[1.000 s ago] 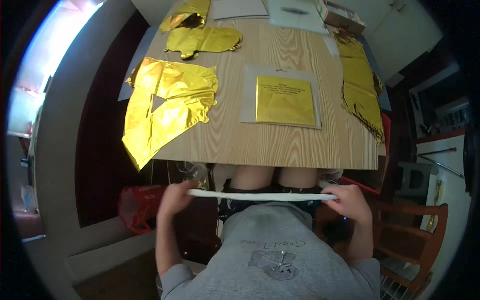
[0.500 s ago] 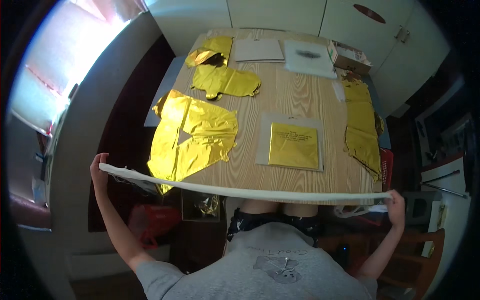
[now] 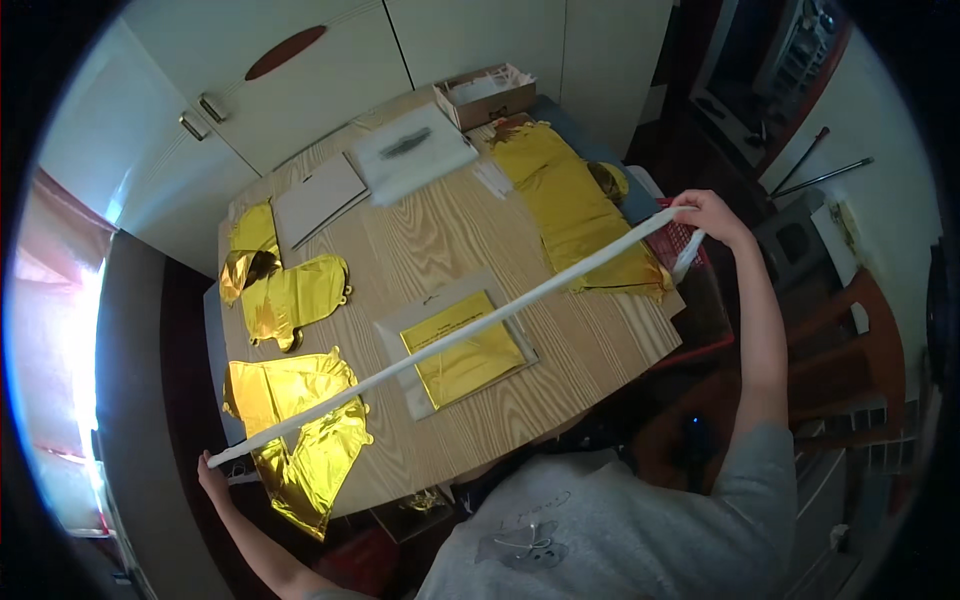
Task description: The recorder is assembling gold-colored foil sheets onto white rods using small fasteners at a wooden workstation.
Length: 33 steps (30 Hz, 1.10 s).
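A long white strip point(image 3: 560, 280) is held stretched out over the wooden table point(image 3: 405, 245), slanting from the near left up to the far right. Its left end is gripped by the left hand point(image 3: 212, 478), whose fingers are closed on it beyond the table's left edge; the exact hold of each finger cannot be told at this size. The strip is pinched near its other end by the right hand point(image 3: 706, 214), the thumb and fingers brought together, and a short white tail is left hanging below the grip. Three things are crossed by the strip in this view — a crumpled gold foil balloon point(image 3: 300, 388) at the near left, a flat packet with folded gold foil point(image 3: 468, 362) in the middle, and a long gold foil balloon point(image 3: 552, 200) at the right — though whether any of them is touched cannot be told. Farther back, a smaller gold foil piece point(image 3: 308, 292) is laid at the left, with a pale flat board point(image 3: 320, 203) and a translucent plastic bag point(image 3: 440, 160) beyond it. An open cardboard box point(image 3: 490, 108) is placed at the far edge. Beside the table, under the right hand, a red basket point(image 3: 668, 243) is partly seen.
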Each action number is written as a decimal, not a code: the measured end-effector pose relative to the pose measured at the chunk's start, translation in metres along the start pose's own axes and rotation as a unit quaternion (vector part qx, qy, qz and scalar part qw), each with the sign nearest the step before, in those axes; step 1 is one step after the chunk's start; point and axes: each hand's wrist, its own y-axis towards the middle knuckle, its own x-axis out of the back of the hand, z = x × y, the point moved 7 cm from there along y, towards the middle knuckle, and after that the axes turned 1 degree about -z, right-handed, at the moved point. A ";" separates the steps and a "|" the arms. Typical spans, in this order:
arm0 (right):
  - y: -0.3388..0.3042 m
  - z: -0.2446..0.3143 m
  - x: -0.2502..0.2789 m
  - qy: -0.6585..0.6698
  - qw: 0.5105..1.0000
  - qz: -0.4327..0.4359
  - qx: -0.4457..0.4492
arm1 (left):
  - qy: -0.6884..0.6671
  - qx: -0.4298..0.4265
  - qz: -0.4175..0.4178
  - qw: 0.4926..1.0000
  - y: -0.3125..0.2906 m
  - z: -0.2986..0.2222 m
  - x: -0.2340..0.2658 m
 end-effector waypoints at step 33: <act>-0.020 0.156 -0.309 -0.142 0.925 0.048 0.348 | -0.127 -0.371 0.162 0.906 -0.189 -0.536 -0.086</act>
